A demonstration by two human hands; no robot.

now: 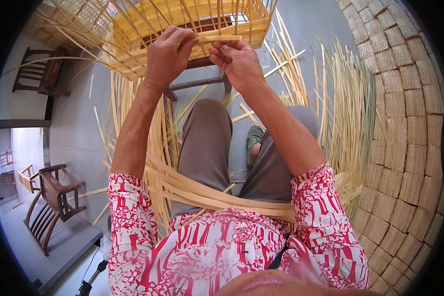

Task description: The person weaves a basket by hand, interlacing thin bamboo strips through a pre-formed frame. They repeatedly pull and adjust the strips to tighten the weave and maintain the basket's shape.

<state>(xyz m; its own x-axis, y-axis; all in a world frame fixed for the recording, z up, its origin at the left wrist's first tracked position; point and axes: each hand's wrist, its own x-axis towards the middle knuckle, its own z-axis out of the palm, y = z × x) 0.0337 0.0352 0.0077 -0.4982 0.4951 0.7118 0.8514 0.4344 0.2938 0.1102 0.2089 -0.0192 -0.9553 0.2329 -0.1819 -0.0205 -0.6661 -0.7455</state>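
Head view: the right hand [239, 64] pinches a pale strip [219, 38] against the near side of a yellow woven basket [127, 68], beyond the knees [206, 116]. The left hand's [170, 55] fingers curl alongside; their grip cannot be told.

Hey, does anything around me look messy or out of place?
I see no clear damage, but the floor looks untidy: loose flat strips lie crossed at differing angles near the woven basket, unlike the roughly aligned bundle of thin strips to the right.
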